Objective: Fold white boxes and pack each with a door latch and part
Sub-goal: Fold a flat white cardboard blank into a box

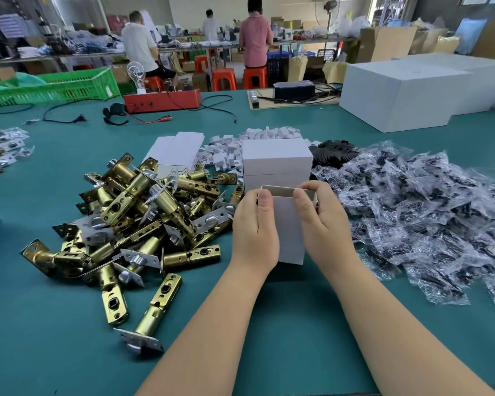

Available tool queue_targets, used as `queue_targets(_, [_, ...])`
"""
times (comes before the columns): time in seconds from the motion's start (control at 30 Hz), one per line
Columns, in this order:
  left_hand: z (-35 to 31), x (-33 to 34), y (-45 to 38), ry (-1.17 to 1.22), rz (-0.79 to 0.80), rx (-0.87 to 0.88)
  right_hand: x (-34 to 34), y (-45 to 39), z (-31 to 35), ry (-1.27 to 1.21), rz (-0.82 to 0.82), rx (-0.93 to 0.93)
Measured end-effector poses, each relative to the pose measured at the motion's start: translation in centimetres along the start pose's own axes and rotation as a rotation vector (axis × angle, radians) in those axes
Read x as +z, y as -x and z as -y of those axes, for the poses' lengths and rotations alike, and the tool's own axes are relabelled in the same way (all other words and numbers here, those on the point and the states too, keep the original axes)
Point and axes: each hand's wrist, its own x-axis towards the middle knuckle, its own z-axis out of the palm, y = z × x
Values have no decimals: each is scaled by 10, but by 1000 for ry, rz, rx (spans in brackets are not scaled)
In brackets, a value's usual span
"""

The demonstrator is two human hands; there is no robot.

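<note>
A small white box (287, 224) stands upright on the green table, its top end open. My left hand (253, 230) grips its left side, thumb at the top rim. My right hand (323, 224) grips the right side the same way. Just behind it sit two closed white boxes (276, 164), stacked. A heap of brass door latches (143, 218) lies to the left. Clear bags of black parts (429, 212) are piled to the right. Flat white box blanks (175, 152) lie behind the latches.
Small white card inserts (257, 138) and black plates (336, 151) lie behind the stacked boxes. Large white cartons (406, 95) stand at the back right. A red tester box (162, 100) with cables and a green crate (55, 87) sit at the back left. People work at far benches.
</note>
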Motion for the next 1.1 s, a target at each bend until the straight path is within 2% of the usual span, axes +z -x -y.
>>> queue_targets(0.17, [3, -3, 0, 19, -11, -26, 2, 2, -2, -40, 49, -28])
queue_targets(0.33, [2, 0, 1, 2, 2, 31, 1, 0, -6, -42, -16, -36])
queue_targets(0.43, [1, 0, 5, -82, 37, 30, 0, 0, -8, -50, -40, -34])
queue_targets(0.53, [-4, -9, 4, -182, -28, -33, -1, 0, -10, -52, -63, -26])
queue_targets(0.7, [-25, -49, -3, -483, 116, -93, -2, 2, -12, -62, -93, -13])
queue_targets(0.8, [-35, -87, -2, -1080, 125, -135, -1, 2, -11, -69, -101, -21])
queue_targets(0.83, [-39, -99, -1, -1272, 163, -204, 0, 3, -11, -66, -103, -23])
queue_targets(0.9, [-47, -116, 3, -1501, 282, -362, 0, 3, -10, -57, -108, -31])
queue_targets(1.0, [-50, -119, 12, -1619, 414, -425, 0, 4, -10, -40, -108, -56])
queue_targets(1.1, [-47, -114, 26, -1587, 422, -382, -1, 6, -10, -42, -94, -54])
